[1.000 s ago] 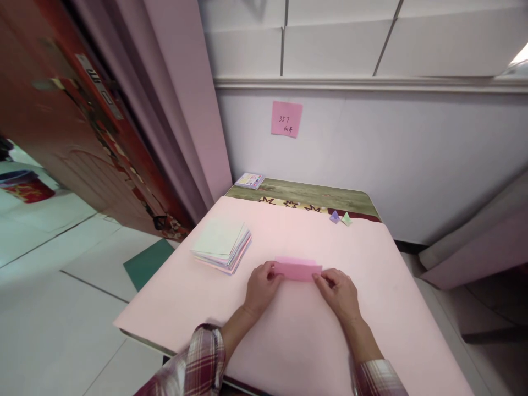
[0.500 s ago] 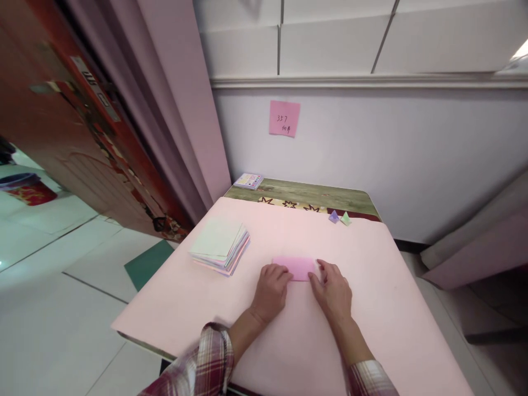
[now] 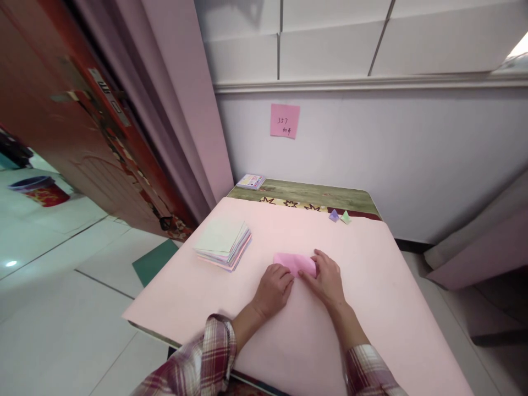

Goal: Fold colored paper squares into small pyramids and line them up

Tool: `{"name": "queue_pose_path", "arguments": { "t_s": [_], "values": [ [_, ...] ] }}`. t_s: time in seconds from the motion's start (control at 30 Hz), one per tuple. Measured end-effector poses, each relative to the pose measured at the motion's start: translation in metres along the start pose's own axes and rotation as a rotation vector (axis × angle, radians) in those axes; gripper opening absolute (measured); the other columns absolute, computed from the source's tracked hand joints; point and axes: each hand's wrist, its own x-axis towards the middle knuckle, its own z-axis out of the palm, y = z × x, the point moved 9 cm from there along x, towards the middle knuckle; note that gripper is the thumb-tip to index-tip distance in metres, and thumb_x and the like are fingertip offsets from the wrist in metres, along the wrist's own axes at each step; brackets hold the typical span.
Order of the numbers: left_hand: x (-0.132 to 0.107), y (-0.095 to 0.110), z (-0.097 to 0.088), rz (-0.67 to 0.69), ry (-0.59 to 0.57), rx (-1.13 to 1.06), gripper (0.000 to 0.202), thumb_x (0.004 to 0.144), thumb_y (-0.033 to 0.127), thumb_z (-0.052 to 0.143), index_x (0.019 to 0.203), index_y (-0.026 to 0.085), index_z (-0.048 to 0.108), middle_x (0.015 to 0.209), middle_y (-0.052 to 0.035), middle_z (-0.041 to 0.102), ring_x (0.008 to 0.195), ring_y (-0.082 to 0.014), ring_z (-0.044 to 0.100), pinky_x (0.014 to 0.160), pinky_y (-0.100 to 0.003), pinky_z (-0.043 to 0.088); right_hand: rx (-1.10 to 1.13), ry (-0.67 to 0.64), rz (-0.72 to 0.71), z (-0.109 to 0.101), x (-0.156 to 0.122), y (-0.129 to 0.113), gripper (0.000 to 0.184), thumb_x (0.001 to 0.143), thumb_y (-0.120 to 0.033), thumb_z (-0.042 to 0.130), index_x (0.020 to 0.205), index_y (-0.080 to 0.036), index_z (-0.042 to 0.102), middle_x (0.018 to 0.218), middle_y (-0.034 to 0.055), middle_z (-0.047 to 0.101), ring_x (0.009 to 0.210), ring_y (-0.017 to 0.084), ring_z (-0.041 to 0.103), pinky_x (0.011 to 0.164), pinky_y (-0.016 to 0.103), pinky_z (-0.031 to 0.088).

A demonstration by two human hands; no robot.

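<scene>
A folded pink sheet of paper (image 3: 295, 262) lies on the pink-covered table in front of me, its near and right edges bent. My left hand (image 3: 275, 283) pinches its near left edge, fingers curled together. At the right end, my right hand (image 3: 325, 275) grips the paper between thumb and fingers, the thumb on the near edge close to my left fingertips. Part of the paper is hidden behind the fingers of both hands. To the left sits a stack of coloured paper sheets (image 3: 223, 242), pale green on top.
Two small folded paper pieces, one purple (image 3: 334, 215) and one green (image 3: 345, 217), stand near the table's far right edge. A small printed packet (image 3: 251, 181) rests at the far left corner. A pink note (image 3: 284, 121) is stuck on the wall behind.
My right hand has shifted left and its thumb has come close to my left fingers. The paper, flat and straight-edged before, is now bent. The view has turned slightly.
</scene>
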Motion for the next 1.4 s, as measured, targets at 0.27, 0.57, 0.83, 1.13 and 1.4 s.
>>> {"name": "queue_pose_path", "arguments": {
  "t_s": [0.27, 0.57, 0.83, 1.13, 1.4],
  "values": [
    [0.000, 0.001, -0.002, -0.033, -0.002, -0.014, 0.017, 0.090, 0.016, 0.046, 0.094, 0.018, 0.063, 0.090, -0.0079, 0.063, 0.091, -0.0215, 0.054, 0.085, -0.040, 0.042, 0.284, 0.044, 0.163, -0.010, -0.007, 0.000, 0.051, 0.074, -0.040, 0.061, 0.121, -0.022, 0.054, 0.123, 0.0108, 0.057, 0.077, 0.019, 0.061, 0.071, 0.035, 0.050],
    [-0.003, -0.003, -0.005, -0.138, 0.039, -0.100, 0.017, 0.091, 0.020, 0.047, 0.096, 0.020, 0.063, 0.091, -0.0072, 0.064, 0.092, -0.0212, 0.056, 0.085, -0.038, 0.044, 0.452, -0.024, 0.351, -0.003, -0.017, 0.020, 0.041, 0.073, -0.044, 0.062, 0.107, -0.020, 0.064, 0.078, 0.0030, 0.066, 0.071, 0.021, 0.064, 0.065, 0.032, 0.048],
    [-0.004, 0.000, -0.002, -0.102, 0.022, -0.069, 0.017, 0.090, 0.019, 0.048, 0.093, 0.020, 0.065, 0.092, -0.0074, 0.064, 0.093, -0.0212, 0.056, 0.088, -0.040, 0.043, -0.014, -0.139, 0.332, -0.006, -0.011, 0.015, 0.035, 0.066, -0.050, 0.070, 0.089, -0.025, 0.062, 0.072, 0.0029, 0.065, 0.060, 0.020, 0.059, 0.052, 0.028, 0.035],
    [-0.007, -0.011, -0.013, -0.178, 0.130, -0.117, 0.019, 0.087, 0.017, 0.051, 0.101, 0.021, 0.063, 0.099, -0.0072, 0.065, 0.097, -0.0217, 0.056, 0.091, -0.041, 0.043, 0.155, -0.049, 0.320, -0.014, -0.019, 0.010, 0.025, 0.072, -0.050, 0.062, 0.064, -0.027, 0.065, 0.061, -0.0012, 0.062, 0.050, 0.014, 0.052, 0.042, 0.024, 0.026],
    [-0.013, -0.037, 0.002, -0.617, 0.246, -0.702, 0.020, 0.082, 0.037, 0.061, 0.082, 0.017, 0.061, 0.079, -0.0037, 0.062, 0.076, -0.0176, 0.060, 0.074, -0.033, 0.051, 1.009, 0.190, 0.596, -0.007, -0.027, 0.032, 0.040, 0.070, -0.055, 0.070, 0.085, -0.018, 0.066, 0.050, -0.0064, 0.048, 0.044, 0.011, 0.044, 0.042, 0.022, 0.032]
  ]
}}
